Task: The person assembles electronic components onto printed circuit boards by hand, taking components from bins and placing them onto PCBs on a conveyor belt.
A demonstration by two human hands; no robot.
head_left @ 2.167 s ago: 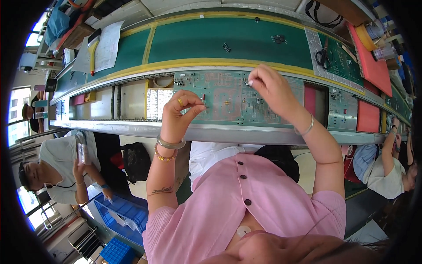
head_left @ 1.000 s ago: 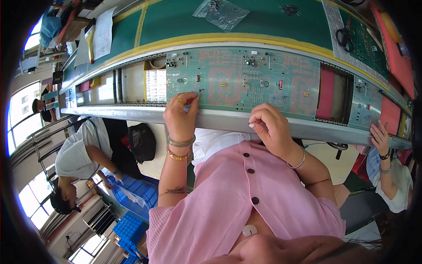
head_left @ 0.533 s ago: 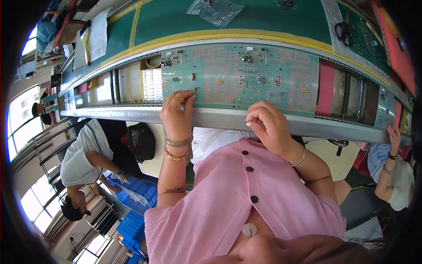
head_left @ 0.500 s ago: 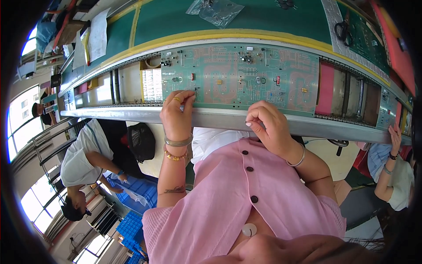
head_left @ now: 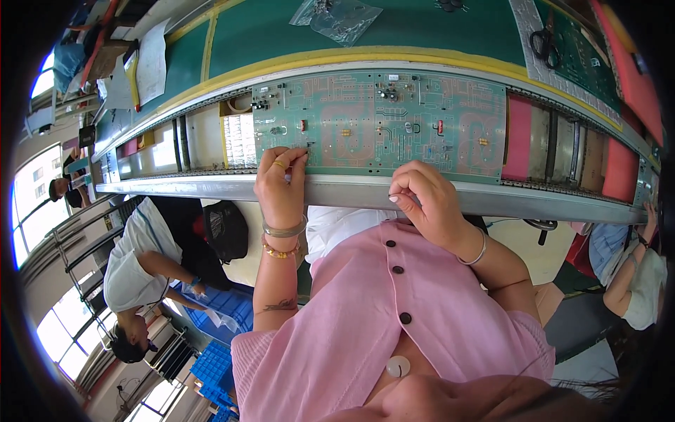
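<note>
A green circuit board [head_left: 337, 126], a wide panel with two like halves, lies in the metal-railed track in front of me. Small red, yellow and black components stand on it. My left hand [head_left: 281, 186] is over its near left edge, fingertips pinched together at the board's surface beside a small dark component [head_left: 310, 145]; whatever they hold is hidden. Closed in a pinch, my right hand [head_left: 429, 200] hovers by the near rail [head_left: 344, 190], below the board. Something thin and dark shows at its fingertips, too small to name.
Beyond the track, a green bench [head_left: 422, 35] carries a clear plastic bag [head_left: 337, 21] of parts and black scissors [head_left: 544, 46]. Another board [head_left: 647, 176] sits at the track's right end, near a co-worker's hand [head_left: 650, 218]. At left a person [head_left: 133, 274] leans over a blue crate [head_left: 235, 302].
The board at the track's right end has moved right along with the co-worker's hand, uncovering a red strip. My hands have hardly moved. The person at left has shifted a little.
</note>
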